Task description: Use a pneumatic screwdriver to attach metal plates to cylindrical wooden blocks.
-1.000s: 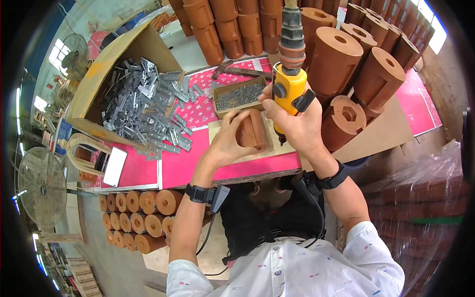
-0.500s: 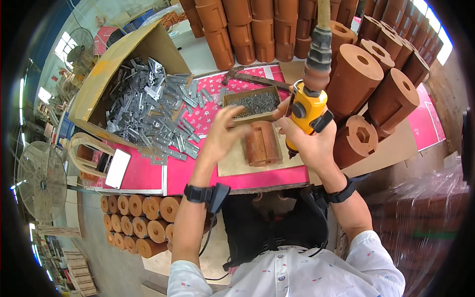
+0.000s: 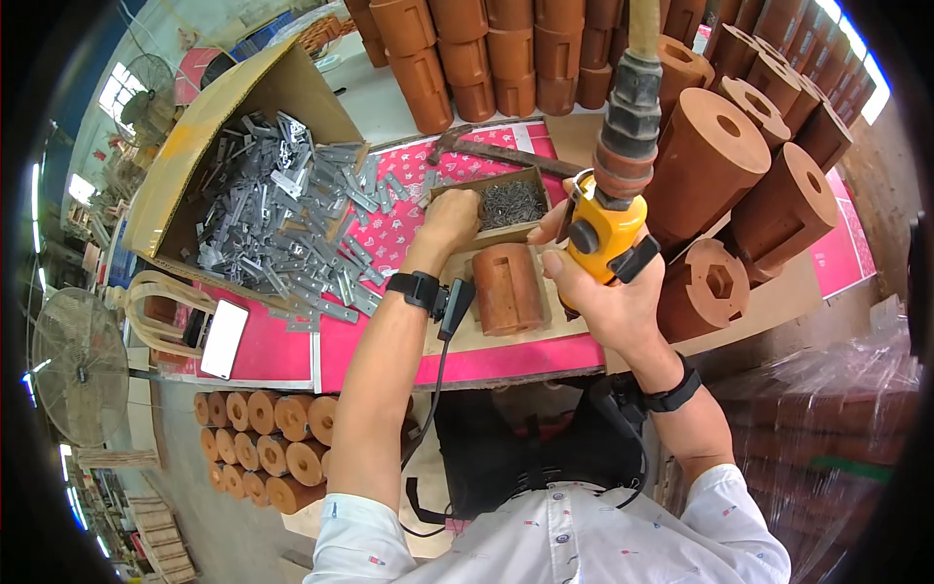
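Yellow power driver (image 3: pixel 601 229): held upright over the right part of the bench, dark ribbed collar above. I judge it rigid and fairly heavy, its casing smooth enough to slip in a loose grip; best hold is round the body, below the collar. Wooden cylinder (image 3: pixel 509 287): lies on its side on the pale board (image 3: pixel 467 341), slot upward. I expect it stiff, solid and liable to roll (the slot would give fingertips some purchase); I'd grasp it across the flanks. Small metal fasteners (image 3: pixel 516 200) fill the shallow cardboard box (image 3: pixel 506 233) just beyond; likely light, hard and tangled, suited to a fingertip pinch.

Right hand (image 3: pixel 618 292): wrapped on the driver; thumb and forefinger tips apart, no contact with the cylinder. Left hand (image 3: pixel 452 216): curled over the box's left end, knuckles up; tips hidden, so from here I cannot tell whether they are pinched together or hold anything.
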Motion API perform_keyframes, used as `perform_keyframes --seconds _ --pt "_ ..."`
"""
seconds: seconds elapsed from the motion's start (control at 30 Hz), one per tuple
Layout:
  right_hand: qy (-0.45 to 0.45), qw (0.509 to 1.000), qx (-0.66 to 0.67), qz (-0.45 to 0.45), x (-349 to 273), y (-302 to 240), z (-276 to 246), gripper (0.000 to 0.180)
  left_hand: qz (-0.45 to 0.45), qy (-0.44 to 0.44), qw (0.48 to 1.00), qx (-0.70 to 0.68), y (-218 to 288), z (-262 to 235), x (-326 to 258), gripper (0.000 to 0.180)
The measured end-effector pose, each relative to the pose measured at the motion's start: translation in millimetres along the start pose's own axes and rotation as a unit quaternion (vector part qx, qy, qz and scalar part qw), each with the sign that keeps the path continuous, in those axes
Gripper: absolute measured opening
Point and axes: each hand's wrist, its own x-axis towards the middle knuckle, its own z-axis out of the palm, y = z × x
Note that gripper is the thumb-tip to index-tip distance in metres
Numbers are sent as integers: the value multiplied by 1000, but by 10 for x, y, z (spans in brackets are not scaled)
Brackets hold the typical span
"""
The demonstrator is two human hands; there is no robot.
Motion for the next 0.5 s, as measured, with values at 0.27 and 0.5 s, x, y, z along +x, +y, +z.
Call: perform_keyframes --seconds 0.27,0.5 --pt "-2 999 -16 41 -74 -72 -35 53 -5 93 996 2 103 -26 -270 26" --pt "-10 999 -23 32 -56 -62 -49 51 102 -72 946 -299 412 -297 -1103 102"
